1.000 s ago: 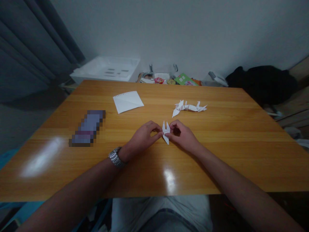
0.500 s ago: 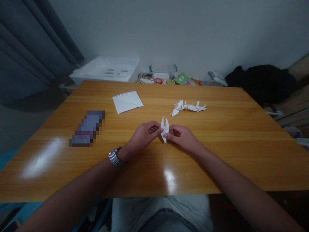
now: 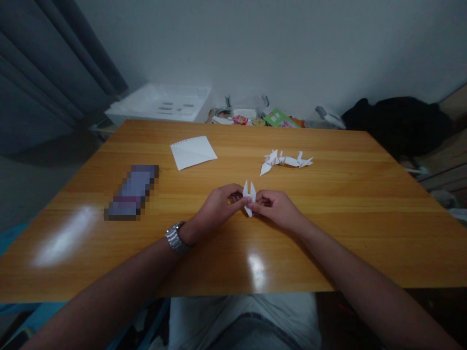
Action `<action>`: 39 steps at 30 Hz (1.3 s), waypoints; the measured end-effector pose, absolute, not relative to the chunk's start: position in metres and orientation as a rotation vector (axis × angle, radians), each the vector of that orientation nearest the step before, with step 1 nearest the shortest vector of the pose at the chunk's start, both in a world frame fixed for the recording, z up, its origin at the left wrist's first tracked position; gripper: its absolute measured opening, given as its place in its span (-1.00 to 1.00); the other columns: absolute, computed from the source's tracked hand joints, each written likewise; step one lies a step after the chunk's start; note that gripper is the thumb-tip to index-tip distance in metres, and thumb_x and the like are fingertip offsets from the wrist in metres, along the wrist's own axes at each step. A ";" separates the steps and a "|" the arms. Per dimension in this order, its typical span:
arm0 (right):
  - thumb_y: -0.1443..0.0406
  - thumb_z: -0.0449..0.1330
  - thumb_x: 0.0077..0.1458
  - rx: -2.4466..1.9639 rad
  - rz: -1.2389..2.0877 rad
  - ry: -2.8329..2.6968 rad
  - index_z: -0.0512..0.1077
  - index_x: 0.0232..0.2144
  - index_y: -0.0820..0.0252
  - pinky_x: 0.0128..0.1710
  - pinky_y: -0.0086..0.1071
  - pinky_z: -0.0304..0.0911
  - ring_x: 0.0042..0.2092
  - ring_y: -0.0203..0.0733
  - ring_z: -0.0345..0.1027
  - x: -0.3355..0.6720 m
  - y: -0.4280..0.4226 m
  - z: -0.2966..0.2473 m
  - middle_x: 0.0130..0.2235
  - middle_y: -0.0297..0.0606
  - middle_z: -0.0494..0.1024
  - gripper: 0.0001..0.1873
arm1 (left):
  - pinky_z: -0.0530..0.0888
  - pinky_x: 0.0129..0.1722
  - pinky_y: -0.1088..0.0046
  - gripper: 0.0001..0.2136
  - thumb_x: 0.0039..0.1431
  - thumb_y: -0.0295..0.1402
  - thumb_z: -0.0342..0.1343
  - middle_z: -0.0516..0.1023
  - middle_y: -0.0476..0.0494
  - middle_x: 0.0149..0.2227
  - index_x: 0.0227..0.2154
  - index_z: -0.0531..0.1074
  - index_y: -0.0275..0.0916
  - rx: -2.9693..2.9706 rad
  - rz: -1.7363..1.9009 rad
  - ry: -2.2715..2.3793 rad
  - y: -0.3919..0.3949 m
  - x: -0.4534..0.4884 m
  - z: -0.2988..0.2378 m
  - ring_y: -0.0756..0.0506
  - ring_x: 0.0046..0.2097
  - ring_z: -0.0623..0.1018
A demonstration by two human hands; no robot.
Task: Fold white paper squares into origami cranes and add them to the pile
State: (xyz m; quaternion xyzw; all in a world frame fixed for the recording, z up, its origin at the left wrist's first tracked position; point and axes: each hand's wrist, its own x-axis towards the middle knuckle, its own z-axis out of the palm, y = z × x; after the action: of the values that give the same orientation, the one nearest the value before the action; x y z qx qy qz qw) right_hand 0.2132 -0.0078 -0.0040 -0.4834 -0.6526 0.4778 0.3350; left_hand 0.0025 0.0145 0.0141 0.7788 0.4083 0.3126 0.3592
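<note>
Honey-toned wooden bench (image 3: 189, 257) seen from above: the fingers (image 3: 241, 200) of the left hand (image 3: 219, 208) and right hand (image 3: 275, 208) pinch a small folded white origami piece (image 3: 249, 194) from both sides, its two points upward. Beyond it lies a chain of folded paper figures (image 3: 286, 161); farther left, a flat paper sheet (image 3: 193, 153) and a pixelated object (image 3: 133, 193).

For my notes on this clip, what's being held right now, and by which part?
The left hand and right hand pinch a small folded white paper from either side at its middle, leaving its two points up and its tip below free.
</note>
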 end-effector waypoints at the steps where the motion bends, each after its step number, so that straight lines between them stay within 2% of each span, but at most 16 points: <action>1: 0.00 0.31 0.13 -1.263 1.246 -1.703 0.47 -0.42 0.19 -0.40 -0.37 0.24 -0.40 -0.21 0.40 0.213 -0.008 -0.003 -0.42 -0.27 0.57 -0.62 | 0.39 -0.32 0.47 -0.80 0.26 -0.23 0.18 0.56 -0.05 -0.39 -0.39 0.48 -0.25 2.032 0.811 1.071 0.014 0.003 0.015 -0.03 -0.35 0.50; 14: 0.07 0.31 0.15 -1.158 1.192 -1.643 0.49 -0.32 0.15 -0.32 -0.35 0.32 -0.33 -0.21 0.44 0.210 -0.010 0.004 -0.33 -0.27 0.59 -0.73 | 0.45 -0.28 0.45 -0.81 0.28 -0.22 0.17 0.59 -0.08 -0.34 -0.31 0.51 -0.26 1.995 0.852 1.061 0.014 0.003 0.019 -0.05 -0.30 0.55; 19: 0.10 0.28 0.19 -1.259 0.880 -1.786 0.50 -0.32 0.12 -0.29 -0.31 0.33 -0.31 -0.15 0.46 0.215 -0.008 0.007 -0.32 -0.26 0.61 -0.78 | 0.52 -0.12 0.41 -0.77 0.25 -0.23 0.24 0.61 -0.13 -0.19 -0.12 0.49 -0.24 1.913 1.014 0.997 0.015 0.002 0.012 -0.07 -0.18 0.59; 22: 0.13 0.28 0.19 -1.284 0.735 -1.868 0.51 -0.30 0.10 -0.24 -0.27 0.33 -0.28 -0.12 0.46 0.219 -0.008 0.010 -0.29 -0.25 0.62 -0.82 | 0.53 -0.06 0.38 -0.79 0.27 -0.23 0.23 0.60 -0.15 -0.15 -0.13 0.49 -0.23 1.882 1.044 0.972 0.017 0.000 0.011 -0.08 -0.13 0.59; 24: 0.12 0.30 0.17 -1.238 0.797 -1.854 0.50 -0.27 0.09 -0.18 -0.25 0.35 -0.24 -0.12 0.47 0.221 -0.008 0.012 -0.26 -0.24 0.61 -0.81 | 0.54 -0.07 0.38 -0.83 0.28 -0.25 0.20 0.60 -0.15 -0.17 -0.17 0.49 -0.23 1.855 1.027 0.944 0.018 0.000 0.012 -0.07 -0.14 0.59; 28: 0.00 0.27 0.19 -1.059 1.156 -1.672 0.45 -0.25 0.10 -0.05 -0.21 0.36 -0.13 -0.12 0.47 0.219 -0.007 0.012 -0.18 -0.20 0.60 -0.68 | 0.54 -0.06 0.39 -0.86 0.28 -0.28 0.19 0.59 -0.14 -0.18 -0.20 0.48 -0.24 1.760 1.017 0.842 0.017 0.000 0.017 -0.06 -0.13 0.59; 31: -0.03 0.33 0.12 -1.025 1.297 -1.512 0.40 -0.29 0.10 -0.07 -0.22 0.36 -0.16 -0.15 0.45 0.218 -0.005 0.009 -0.21 -0.23 0.58 -0.63 | 0.54 -0.04 0.38 -0.86 0.27 -0.31 0.21 0.58 -0.16 -0.17 -0.20 0.48 -0.26 1.709 1.020 0.791 0.017 0.000 0.018 -0.06 -0.11 0.59; 34: 0.02 0.45 -0.02 -1.019 1.415 -1.428 0.43 -0.20 0.09 -0.08 -0.22 0.37 -0.14 -0.14 0.46 0.218 -0.004 0.007 -0.17 -0.23 0.58 -0.55 | 0.53 -0.02 0.36 -0.87 0.27 -0.33 0.21 0.58 -0.18 -0.15 -0.18 0.49 -0.25 1.736 1.029 0.803 0.019 -0.001 0.015 -0.07 -0.09 0.59; 37: 0.02 0.45 -0.03 -1.015 1.533 -1.432 0.48 -0.09 0.10 -0.05 -0.17 0.38 -0.10 -0.10 0.46 0.218 -0.005 0.010 -0.08 -0.17 0.59 -0.49 | 0.52 0.01 0.33 -0.85 0.27 -0.31 0.21 0.59 -0.19 -0.12 -0.15 0.51 -0.24 1.773 1.019 0.829 0.019 -0.002 0.013 -0.09 -0.07 0.59; 39: 0.03 0.44 -0.02 -1.019 1.572 -1.464 0.52 -0.12 0.13 -0.05 -0.16 0.37 -0.12 -0.10 0.46 0.217 -0.006 0.013 -0.09 -0.16 0.60 -0.52 | 0.52 0.03 0.32 -0.83 0.28 -0.30 0.21 0.60 -0.19 -0.09 -0.13 0.52 -0.23 1.776 1.005 0.821 0.019 -0.001 0.012 -0.09 -0.05 0.59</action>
State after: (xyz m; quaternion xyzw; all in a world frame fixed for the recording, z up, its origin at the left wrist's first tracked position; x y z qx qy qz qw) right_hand 0.2170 -0.0064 0.0133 -0.3975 -0.5715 0.6136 0.3727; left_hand -0.0015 0.0189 0.0116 0.7195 0.3325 0.4073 0.4538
